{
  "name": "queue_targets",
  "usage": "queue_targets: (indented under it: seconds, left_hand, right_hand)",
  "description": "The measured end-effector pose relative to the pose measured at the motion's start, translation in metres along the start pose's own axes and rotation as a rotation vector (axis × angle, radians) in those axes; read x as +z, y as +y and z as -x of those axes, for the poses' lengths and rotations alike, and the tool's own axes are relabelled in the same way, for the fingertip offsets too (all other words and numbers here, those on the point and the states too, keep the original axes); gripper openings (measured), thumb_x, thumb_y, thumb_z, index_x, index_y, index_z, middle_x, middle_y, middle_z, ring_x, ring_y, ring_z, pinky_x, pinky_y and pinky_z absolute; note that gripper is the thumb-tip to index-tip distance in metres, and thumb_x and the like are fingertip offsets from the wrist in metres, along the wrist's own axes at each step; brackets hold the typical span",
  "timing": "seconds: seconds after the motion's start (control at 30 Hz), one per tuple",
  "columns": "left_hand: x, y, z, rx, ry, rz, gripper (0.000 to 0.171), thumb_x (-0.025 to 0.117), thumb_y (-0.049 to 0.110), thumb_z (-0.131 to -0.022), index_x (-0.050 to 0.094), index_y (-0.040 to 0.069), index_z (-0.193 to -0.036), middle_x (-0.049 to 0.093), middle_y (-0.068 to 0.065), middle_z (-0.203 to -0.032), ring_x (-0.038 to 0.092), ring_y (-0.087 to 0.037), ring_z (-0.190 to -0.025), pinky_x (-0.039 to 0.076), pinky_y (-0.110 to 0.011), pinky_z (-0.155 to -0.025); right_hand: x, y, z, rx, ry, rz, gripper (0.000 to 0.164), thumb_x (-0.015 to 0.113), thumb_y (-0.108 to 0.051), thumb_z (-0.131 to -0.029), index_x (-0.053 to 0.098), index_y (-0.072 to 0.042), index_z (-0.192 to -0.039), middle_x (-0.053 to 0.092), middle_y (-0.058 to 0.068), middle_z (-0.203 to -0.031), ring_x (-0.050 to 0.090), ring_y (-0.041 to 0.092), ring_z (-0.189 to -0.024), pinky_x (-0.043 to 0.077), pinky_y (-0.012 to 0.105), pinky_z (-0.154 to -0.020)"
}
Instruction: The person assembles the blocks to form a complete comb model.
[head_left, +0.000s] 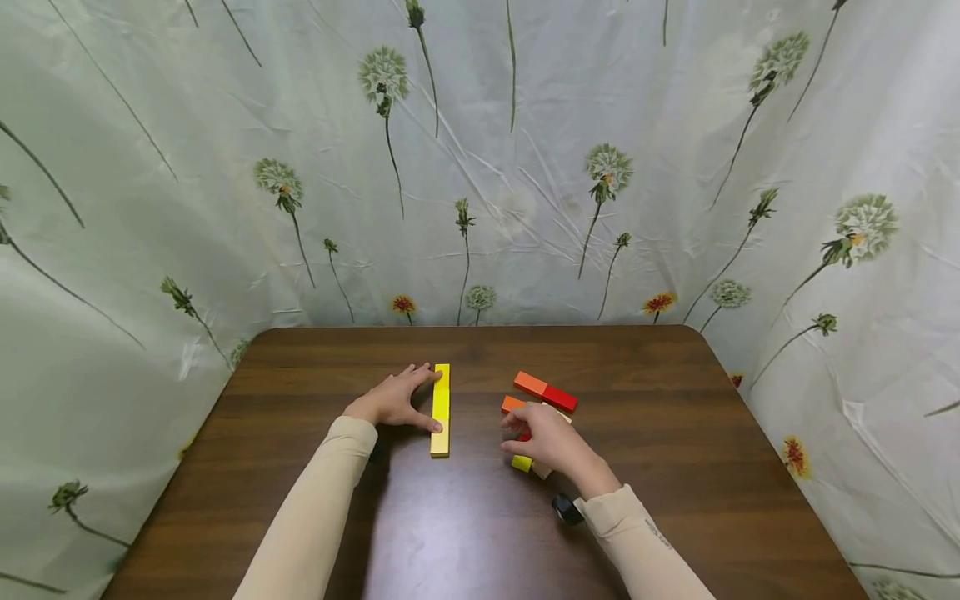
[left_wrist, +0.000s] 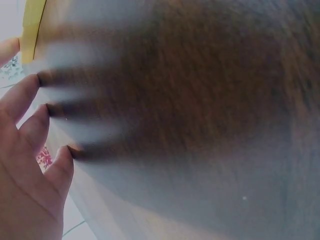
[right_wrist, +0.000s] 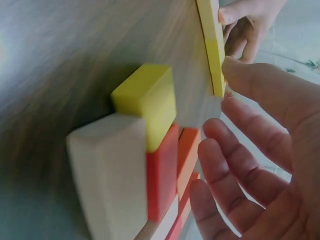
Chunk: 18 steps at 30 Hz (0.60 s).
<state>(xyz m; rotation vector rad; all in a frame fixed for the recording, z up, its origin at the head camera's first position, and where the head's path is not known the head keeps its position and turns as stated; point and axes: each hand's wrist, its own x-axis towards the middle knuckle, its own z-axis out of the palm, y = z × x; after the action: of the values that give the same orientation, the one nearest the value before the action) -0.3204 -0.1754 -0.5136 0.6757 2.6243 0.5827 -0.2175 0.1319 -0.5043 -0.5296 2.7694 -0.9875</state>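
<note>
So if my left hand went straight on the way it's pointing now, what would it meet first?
Most likely the row of yellow blocks: your left hand has its thumb and index finger right at that row, seemingly touching, though exact contact is hard to judge.

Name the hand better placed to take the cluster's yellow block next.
Probably right: the right hand is empty and close to that yellow block; the left hand is at the yellow row.

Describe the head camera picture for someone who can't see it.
A person's left hand touches a line of yellow blocks on a brown table; the right hand is near assorted coloured blocks. Flowered cloth hangs behind.
</note>
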Motion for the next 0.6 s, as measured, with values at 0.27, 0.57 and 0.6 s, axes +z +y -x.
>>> queue_targets:
  seconds: [0.27, 0.57, 0.6]
  left_hand:
    - [0.000, 0.000, -0.001, -0.026, 0.013, -0.017, 0.107, 0.090, 0.060, -0.080, 0.041, 0.021, -0.167, 0.017, -0.020, -0.180, 0.012, -0.045, -0.168, 0.011, -0.079, -0.127]
    - [-0.001, -0.004, -0.001, -0.041, 0.016, -0.001, 0.106, 0.090, 0.058, -0.082, 0.040, 0.019, -0.167, 0.021, -0.019, -0.179, 0.016, -0.044, -0.167, 0.011, -0.077, -0.128]
    - [-0.001, -0.004, -0.002, -0.039, 0.016, -0.001, 0.106, 0.090, 0.058, -0.082, 0.040, 0.019, -0.167, 0.021, -0.019, -0.179, 0.016, -0.044, -0.167, 0.012, -0.077, -0.129]
  right_hand:
    - [-0.002, 0.011, 0.020, 0.047, 0.035, 0.101, 0.026, 0.095, -0.021, -0.081, 0.078, -0.012, -0.099, 0.070, -0.005, -0.088, 0.058, 0.011, -0.081, 0.053, 0.030, -0.075]
    - [0.004, 0.018, 0.035, 0.128, 0.096, 0.094, 0.027, 0.097, -0.022, -0.079, 0.074, -0.018, -0.094, 0.058, -0.003, -0.080, 0.049, 0.011, -0.075, 0.043, 0.026, -0.067]
    - [0.004, 0.019, 0.036, 0.141, 0.101, 0.089, 0.028, 0.097, -0.023, -0.079, 0.073, -0.019, -0.093, 0.057, -0.003, -0.080, 0.049, 0.011, -0.075, 0.042, 0.025, -0.067]
